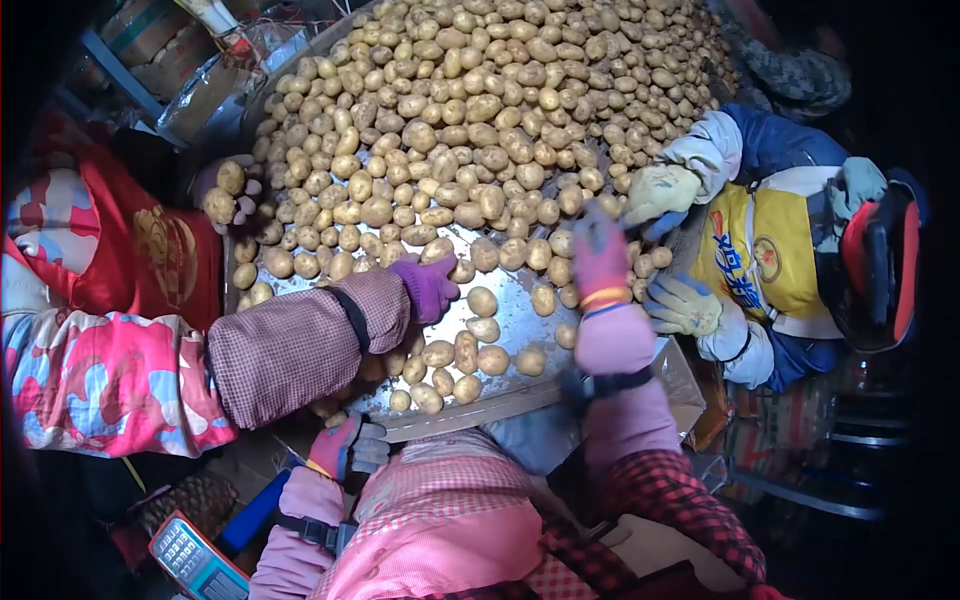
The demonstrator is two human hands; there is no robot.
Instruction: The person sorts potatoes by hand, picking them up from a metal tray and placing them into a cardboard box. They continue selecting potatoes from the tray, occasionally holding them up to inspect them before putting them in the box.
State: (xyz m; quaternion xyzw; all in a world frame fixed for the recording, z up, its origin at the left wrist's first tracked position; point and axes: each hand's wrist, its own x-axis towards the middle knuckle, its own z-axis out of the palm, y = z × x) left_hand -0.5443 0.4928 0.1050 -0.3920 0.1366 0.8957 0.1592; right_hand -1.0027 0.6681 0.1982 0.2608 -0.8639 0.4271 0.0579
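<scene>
A big heap of potatoes [480,110] covers a metal sorting table [400,400]. My right hand [602,258], in a pink and grey glove, reaches over the potatoes at the table's right part. Motion smears its fingers, so their grip does not show. Below the table's front edge, beside my apron [430,520], is my left hand [350,446] in a similar glove. Its grey fingers are curled; whatever they hold, if anything, is hidden. Several loose potatoes [466,353] lie on the bare metal between my hands.
On the left, a person's purple-gloved hand [428,287] touches the potatoes; their other hand [228,192] holds potatoes. At right, another person's pale gloves [683,304] rest at the pile. A calculator-like device [195,556] sits lower left. A cardboard box [680,385] stands by the table's right corner.
</scene>
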